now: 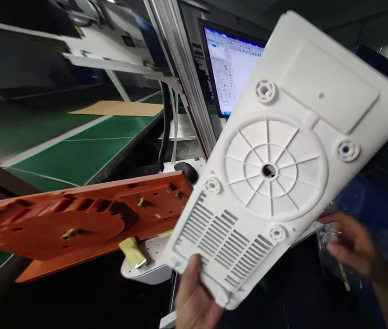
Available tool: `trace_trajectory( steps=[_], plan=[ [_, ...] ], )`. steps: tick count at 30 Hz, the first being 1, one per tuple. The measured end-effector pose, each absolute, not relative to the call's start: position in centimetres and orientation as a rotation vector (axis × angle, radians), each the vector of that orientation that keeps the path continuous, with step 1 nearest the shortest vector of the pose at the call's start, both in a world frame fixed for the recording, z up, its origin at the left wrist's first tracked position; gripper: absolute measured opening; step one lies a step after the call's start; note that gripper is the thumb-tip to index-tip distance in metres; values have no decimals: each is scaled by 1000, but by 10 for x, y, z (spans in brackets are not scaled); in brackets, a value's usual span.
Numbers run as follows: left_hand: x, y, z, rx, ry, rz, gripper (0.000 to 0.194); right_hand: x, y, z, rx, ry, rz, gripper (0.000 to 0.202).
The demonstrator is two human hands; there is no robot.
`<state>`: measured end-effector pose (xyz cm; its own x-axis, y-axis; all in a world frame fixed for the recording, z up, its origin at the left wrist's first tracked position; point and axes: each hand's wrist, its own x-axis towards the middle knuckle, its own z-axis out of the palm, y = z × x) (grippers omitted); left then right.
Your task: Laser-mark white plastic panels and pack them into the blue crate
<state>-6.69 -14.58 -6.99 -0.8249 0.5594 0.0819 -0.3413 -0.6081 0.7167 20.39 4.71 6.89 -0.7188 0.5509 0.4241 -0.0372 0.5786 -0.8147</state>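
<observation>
- The left hand (197, 297) is nearest, at the lower edge of the white plastic housing panel (245, 219); its fingers are clenched on that edge, thumb over the slotted face.
- The panel is held up at a slant, its narrow slotted end low and its wide end up to the right. This face shows rows of vent slots, a round ribbed section with a central hole, four round bosses and a raised rectangular area.
- The right hand (354, 246) is beside the panel's lower right edge, apart from the left hand. Its fingers are curled at the clear plastic bag (327, 237); blur hides whether they close on it.
- To the left of the panel, the orange-red fixture (60, 224) stands tilted, with brass-coloured fittings and a round form.
- Near its right part, a yellow-wrapped piece (132, 252) rests on the white base (152, 269).
- Behind are a metal column (183, 68) and a lit monitor (231, 68), partly covered by the panel.
- Farther left, a brown sheet (118, 108) lies on the green worktop (66, 157).
</observation>
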Motion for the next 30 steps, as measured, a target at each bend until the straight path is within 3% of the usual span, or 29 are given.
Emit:
trace_trajectory(
  steps=[2, 3, 8, 12, 15, 19, 21, 24, 26, 30],
  plan=[
    [-48, -118, -64, 368, 850, 2361, 59, 172, 25, 55, -333, -2134, 1231, 69],
    [-37, -105, -61, 360, 791, 2317, 64, 157, 15, 48, -311, -2103, 1269, 71],
    [7, -66, -59, 316, 669, 2076, 81, 125, -18, 26, -450, -1764, 1095, 31],
    [-7, -76, -75, 426, 965, 2026, 84, 154, 2, 31, -737, -1828, 843, 40],
    [-42, -101, -75, 510, 1273, 2189, 82, 182, 37, 39, -882, -2034, 400, 45],
    [-91, -135, -49, 891, 1506, 2452, 78, 197, 77, 44, -450, -2188, -163, 24],
    [-109, -147, -36, 1136, 1650, 2551, 92, 196, 86, 43, -148, -2221, -261, 18],
    [-125, -162, -27, 1428, 1881, 2597, 113, 188, 87, 39, 141, -2340, -249, 25],
    [-131, -172, -29, 1524, 2039, 2542, 95, 180, 83, 34, 239, -2424, -186, 39],
    [-136, -196, -44, 1565, 2051, 2537, 32, 162, 74, 28, 276, -2566, -13, 60]
  ],
)
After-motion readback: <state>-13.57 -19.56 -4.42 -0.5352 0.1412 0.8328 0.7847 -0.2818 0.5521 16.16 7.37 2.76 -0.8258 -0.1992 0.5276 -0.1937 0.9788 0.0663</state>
